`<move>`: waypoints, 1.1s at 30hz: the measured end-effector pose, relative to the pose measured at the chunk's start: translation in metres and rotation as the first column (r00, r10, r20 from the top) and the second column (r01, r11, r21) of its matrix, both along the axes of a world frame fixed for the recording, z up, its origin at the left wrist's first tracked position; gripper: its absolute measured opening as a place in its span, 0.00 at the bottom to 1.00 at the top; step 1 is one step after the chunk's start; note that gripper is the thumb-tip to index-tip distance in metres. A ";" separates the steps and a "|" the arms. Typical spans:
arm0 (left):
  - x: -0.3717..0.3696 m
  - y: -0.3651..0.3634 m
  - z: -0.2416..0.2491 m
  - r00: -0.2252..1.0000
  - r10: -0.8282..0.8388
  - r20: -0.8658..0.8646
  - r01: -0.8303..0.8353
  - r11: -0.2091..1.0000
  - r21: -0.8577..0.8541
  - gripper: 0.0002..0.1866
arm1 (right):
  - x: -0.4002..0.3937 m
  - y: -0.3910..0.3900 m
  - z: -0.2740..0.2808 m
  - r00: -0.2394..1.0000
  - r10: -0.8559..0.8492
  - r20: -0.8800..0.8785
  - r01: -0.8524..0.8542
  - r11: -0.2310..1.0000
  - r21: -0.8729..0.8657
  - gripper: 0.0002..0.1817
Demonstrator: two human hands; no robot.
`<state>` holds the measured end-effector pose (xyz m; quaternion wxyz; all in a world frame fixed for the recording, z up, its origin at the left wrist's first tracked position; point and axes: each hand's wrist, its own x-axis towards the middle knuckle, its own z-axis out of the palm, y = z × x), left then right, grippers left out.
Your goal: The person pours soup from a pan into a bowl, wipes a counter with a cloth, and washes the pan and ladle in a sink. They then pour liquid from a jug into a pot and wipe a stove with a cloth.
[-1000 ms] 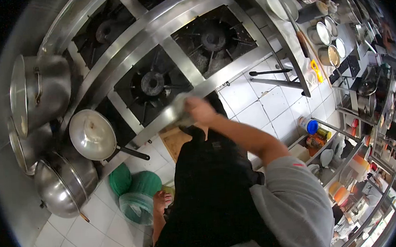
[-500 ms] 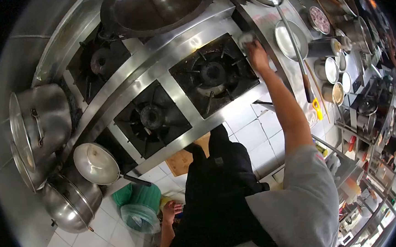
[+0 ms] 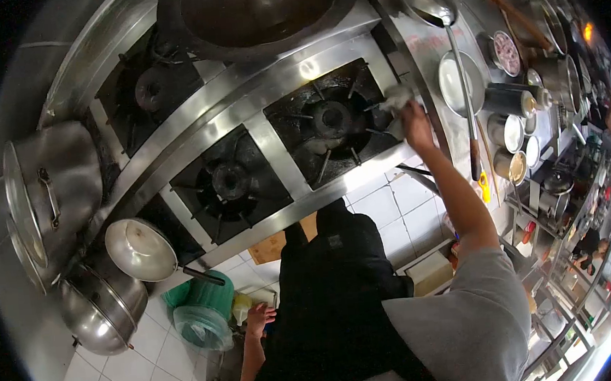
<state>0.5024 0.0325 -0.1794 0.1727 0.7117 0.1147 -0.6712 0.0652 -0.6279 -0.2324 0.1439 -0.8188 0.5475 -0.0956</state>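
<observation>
My right hand point(image 3: 416, 124) grips a pale cloth point(image 3: 396, 98), blurred by motion, against the steel stove top at the right end of the front right burner point(image 3: 332, 120). My left hand point(image 3: 260, 319) hangs low beside my black apron, its fingers loosely apart and nothing visible in them. Left of that burner is a second front burner point(image 3: 230, 181) with a black grate. Both front burners have nothing on their grates.
A large dark wok point(image 3: 267, 48) covers the back of the stove. To the left are a steel stockpot point(image 3: 71, 182), a handled pan point(image 3: 139, 249) and a green bin point(image 3: 210, 296). A long ladle point(image 3: 462, 73) and several metal containers line the right counter.
My right hand and the cloth have moved slightly toward me along the stove's right edge. The view has shifted a little. My left hand still hangs at my side.
</observation>
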 end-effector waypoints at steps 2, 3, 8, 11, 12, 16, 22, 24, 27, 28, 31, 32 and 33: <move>0.010 0.016 -0.013 0.926 0.296 -0.236 -0.302 0.953 0.011 0.20 | 0.030 -0.062 -0.022 0.997 0.073 -0.014 -0.074 0.975 -0.211 0.14; 0.005 0.002 0.002 0.926 0.302 -0.227 -0.307 0.952 0.013 0.20 | 0.062 -0.090 -0.008 1.000 -0.019 -0.018 0.016 0.992 -0.126 0.16; -0.012 -0.037 0.062 0.995 0.101 0.014 -0.099 0.992 -0.074 0.22 | 0.141 -0.155 -0.018 0.930 0.093 -0.354 -0.117 0.992 -0.045 0.11; -0.027 -0.033 0.071 0.996 0.040 0.081 -0.045 0.997 0.059 0.23 | 0.219 -0.098 -0.008 0.994 0.072 -0.085 -0.070 0.997 0.026 0.10; -0.029 -0.020 0.067 0.995 0.041 0.089 -0.046 0.997 0.061 0.23 | 0.249 -0.073 -0.003 0.997 0.075 -0.012 -0.074 0.994 0.085 0.11; -0.027 0.033 0.021 0.998 0.052 0.033 -0.053 0.998 0.029 0.23 | 0.336 -0.020 0.023 0.938 0.344 -0.038 -0.314 0.894 0.320 0.18; -0.015 0.026 -0.005 0.967 0.255 0.007 -0.253 0.964 -0.076 0.22 | 0.266 -0.055 0.018 0.953 0.299 -0.045 -0.286 0.939 0.191 0.09; -0.021 0.009 0.020 0.988 0.152 0.031 -0.144 0.971 -0.189 0.21 | 0.208 -0.095 0.014 0.978 0.141 -0.153 -0.133 0.989 0.058 0.09; -0.029 0.013 0.025 0.960 0.280 0.013 -0.278 0.957 -0.088 0.19 | 0.167 -0.123 0.038 0.985 0.079 -0.152 -0.068 0.995 0.071 0.11; -0.033 0.016 0.022 0.950 0.314 0.011 -0.312 0.948 -0.064 0.19 | 0.161 -0.129 0.002 0.991 0.118 -0.064 -0.121 0.991 -0.048 0.12; -0.035 0.041 0.007 0.890 0.456 0.026 -0.453 0.889 -0.068 0.18 | 0.232 -0.085 -0.052 0.914 0.251 -0.319 -0.372 0.833 -0.410 0.17; -0.032 0.045 0.006 0.899 0.436 0.034 -0.435 0.900 -0.043 0.18 | 0.264 -0.067 -0.068 0.942 0.283 -0.181 -0.331 0.879 -0.344 0.14; -0.030 0.051 0.005 0.895 0.445 0.024 -0.444 0.895 -0.043 0.18 | 0.303 -0.042 -0.075 0.956 0.291 -0.040 -0.291 0.919 -0.265 0.12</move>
